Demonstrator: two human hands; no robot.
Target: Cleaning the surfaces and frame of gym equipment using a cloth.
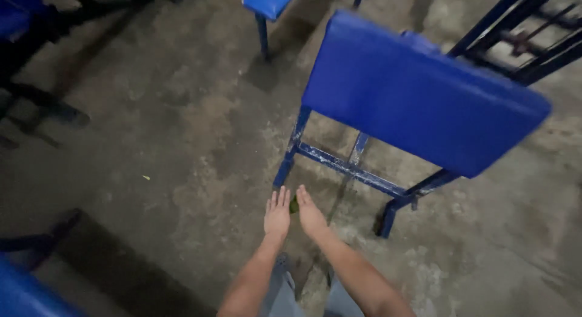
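Observation:
Both my arms reach down toward the concrete floor. My left hand and my right hand lie side by side, palms down, fingers stretched out. A small green thing shows in the gap between them on the floor; I cannot tell whether either hand touches it. Just beyond my fingers stands the blue metal leg of a bench with a blue padded seat.
A second blue padded seat stands at the top middle, another blue edge at the bottom left. A blue metal frame fills the top right. Dark machine legs stand at the left. The floor is rough, stained concrete.

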